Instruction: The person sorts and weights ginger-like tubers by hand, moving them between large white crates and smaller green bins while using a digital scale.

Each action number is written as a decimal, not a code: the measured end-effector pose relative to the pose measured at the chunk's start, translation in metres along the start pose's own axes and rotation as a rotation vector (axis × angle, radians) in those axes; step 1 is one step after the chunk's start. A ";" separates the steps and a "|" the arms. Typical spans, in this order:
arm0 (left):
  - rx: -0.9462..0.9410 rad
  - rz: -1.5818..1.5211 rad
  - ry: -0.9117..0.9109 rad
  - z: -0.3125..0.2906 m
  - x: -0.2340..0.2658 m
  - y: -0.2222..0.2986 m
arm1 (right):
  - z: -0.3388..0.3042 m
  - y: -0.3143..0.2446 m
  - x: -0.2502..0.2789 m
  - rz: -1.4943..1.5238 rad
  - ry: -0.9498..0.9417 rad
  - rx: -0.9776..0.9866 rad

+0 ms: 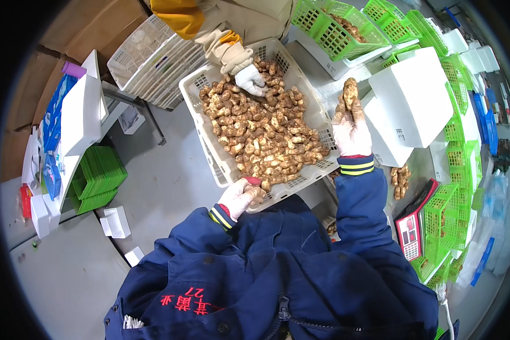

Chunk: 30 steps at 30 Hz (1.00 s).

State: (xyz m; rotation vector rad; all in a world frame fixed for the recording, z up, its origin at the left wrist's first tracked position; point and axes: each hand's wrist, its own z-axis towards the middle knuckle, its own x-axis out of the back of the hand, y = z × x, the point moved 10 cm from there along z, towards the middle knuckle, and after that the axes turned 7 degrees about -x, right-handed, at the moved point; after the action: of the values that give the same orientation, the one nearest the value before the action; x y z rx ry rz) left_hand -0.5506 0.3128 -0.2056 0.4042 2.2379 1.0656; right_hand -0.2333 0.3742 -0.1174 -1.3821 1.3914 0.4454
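Note:
A large white plastic crate heaped with brown-and-cream stubby mushrooms stands in front of me. My right hand, in a pale glove with brown-stained fingers, is raised beyond the crate's right side. Its fingers close round a mushroom pointing away from me. My left hand, gloved too, rests at the crate's near left rim. Its fingers are curled beside the nearest mushrooms, and what they grip is hidden. A reddish fingertip shows there. Across the crate, another person's white-gloved hand reaches into the mushrooms.
Stacked white crates stand at the far left. A white foam box is at the right, with a few mushrooms and a red scale nearer me. Green baskets line the far right; more green baskets sit left.

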 end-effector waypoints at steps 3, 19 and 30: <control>-0.016 -0.049 0.039 0.007 -0.001 -0.005 | 0.010 -0.003 -0.015 -0.051 -0.112 -0.014; 0.018 -0.051 0.263 -0.007 -0.036 -0.006 | 0.060 -0.005 -0.016 -0.130 -0.264 -0.140; -0.005 0.009 0.343 -0.020 -0.032 0.010 | 0.064 -0.013 -0.023 -0.104 -0.161 -0.170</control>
State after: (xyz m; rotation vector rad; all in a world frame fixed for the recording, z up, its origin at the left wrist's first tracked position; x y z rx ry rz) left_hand -0.5386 0.2911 -0.1754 0.2437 2.5323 1.2203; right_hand -0.2017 0.4354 -0.1154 -1.5138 1.1666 0.6033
